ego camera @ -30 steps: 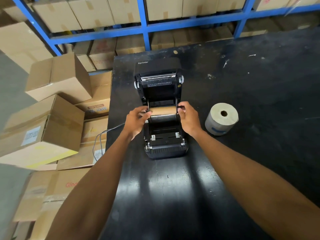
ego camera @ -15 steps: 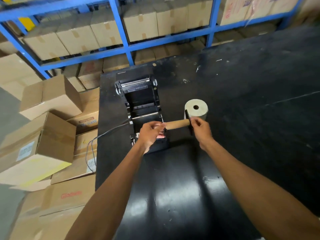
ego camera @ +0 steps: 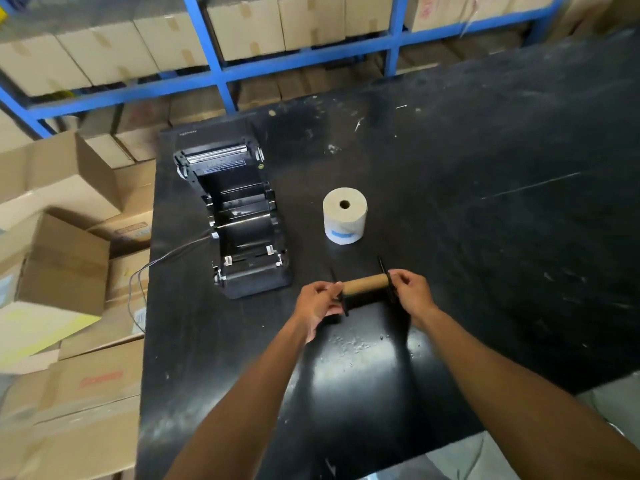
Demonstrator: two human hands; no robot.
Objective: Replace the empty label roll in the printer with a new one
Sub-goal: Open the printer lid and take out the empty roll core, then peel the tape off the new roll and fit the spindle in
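Observation:
The empty label roll, a bare brown cardboard core on a black spindle with end plates, is held level just above the black table. My left hand grips its left end and my right hand grips its right end. The black printer stands at the table's left side with its lid open and its roll bay vacant. The new label roll, white with a blue mark, stands on end between the printer and my hands.
Cardboard boxes are piled on the floor left of the table. A thin cable runs off the printer's left side over the table edge. Blue shelving loaded with boxes runs behind the table.
Both hands lifted the empty core with its spindle out of the printer's bay and carried it right and toward me, in front of the new roll. The view also shifted.

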